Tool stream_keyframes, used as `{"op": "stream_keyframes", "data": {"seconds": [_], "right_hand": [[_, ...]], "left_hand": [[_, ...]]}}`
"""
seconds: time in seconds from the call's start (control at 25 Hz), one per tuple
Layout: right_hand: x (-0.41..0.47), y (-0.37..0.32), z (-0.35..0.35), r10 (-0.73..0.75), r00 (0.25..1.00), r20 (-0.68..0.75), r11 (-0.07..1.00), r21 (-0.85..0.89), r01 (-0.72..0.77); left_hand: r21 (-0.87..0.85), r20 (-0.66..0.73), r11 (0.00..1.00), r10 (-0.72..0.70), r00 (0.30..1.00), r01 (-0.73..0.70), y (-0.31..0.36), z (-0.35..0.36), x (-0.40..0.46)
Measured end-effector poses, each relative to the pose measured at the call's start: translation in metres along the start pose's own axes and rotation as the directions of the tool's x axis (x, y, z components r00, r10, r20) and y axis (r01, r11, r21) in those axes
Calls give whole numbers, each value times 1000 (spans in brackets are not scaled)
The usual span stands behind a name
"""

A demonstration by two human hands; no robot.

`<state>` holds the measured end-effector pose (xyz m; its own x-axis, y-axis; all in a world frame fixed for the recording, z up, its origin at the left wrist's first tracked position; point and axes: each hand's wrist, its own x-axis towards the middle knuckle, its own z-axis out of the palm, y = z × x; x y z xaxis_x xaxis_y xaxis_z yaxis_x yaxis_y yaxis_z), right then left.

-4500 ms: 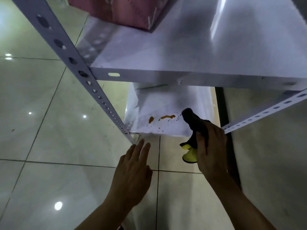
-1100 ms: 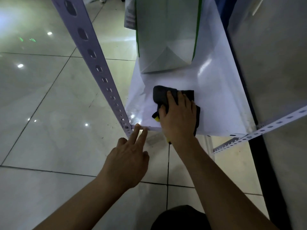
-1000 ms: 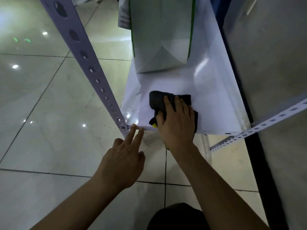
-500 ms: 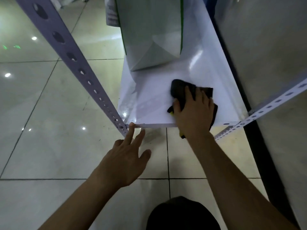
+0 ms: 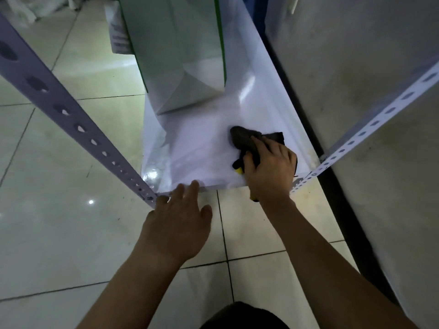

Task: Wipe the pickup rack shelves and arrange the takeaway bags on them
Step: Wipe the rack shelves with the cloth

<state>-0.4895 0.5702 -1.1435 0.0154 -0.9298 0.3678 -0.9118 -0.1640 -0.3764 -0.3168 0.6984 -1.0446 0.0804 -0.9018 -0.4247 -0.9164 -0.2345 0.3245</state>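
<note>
Two bare hands work at the front edge of a low white metal shelf in the middle of the frame. The right hand, centre right, presses a dark grey cleaning cloth with a yellow underside flat onto the shelf near its right front corner; the fingers lie over the cloth, slightly bent, and the thumb bears on the cloth's left edge, where a bit of yellow shows. Whether the cloth is pinched or only pressed down cannot be told. The left hand, lower centre, holds nothing: its fingers are straight and spread a little, the fingertips touching the shelf's front lip just right of the left post.

A white paper takeaway bag with green side edges stands upright on the shelf at upper centre, well behind the cloth. A second, smaller white bag with printed text shows just left of it, partly hidden. A perforated pale grey steel post runs diagonally from the upper left down to the shelf corner, and a matching perforated post crosses the right side. Glossy beige floor tiles fill the left and bottom; a grey wall stands at right.
</note>
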Motion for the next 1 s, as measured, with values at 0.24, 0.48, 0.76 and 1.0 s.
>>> {"op": "stream_keyframes", "data": {"seconds": [0.24, 0.48, 0.76, 1.0], "right_hand": [[-32, 1, -32, -91, 992, 90, 996, -3, 91], [-100, -31, -157, -166, 973, 160, 982, 113, 149], [-88, -79, -351, -82, 986, 144, 971, 233, 47], [-67, -123, -494, -73, 991, 109, 929, 370, 28]], "left_hand": [[-160, -56, 980, 113, 992, -120, 52, 5, -42], [-127, 76, 991, 60, 995, -50, 68, -23, -147], [-207, -80, 970, 117, 990, -131, 136, -131, -256], [-249, -168, 947, 165, 972, -204, 205, -227, -326]]}}
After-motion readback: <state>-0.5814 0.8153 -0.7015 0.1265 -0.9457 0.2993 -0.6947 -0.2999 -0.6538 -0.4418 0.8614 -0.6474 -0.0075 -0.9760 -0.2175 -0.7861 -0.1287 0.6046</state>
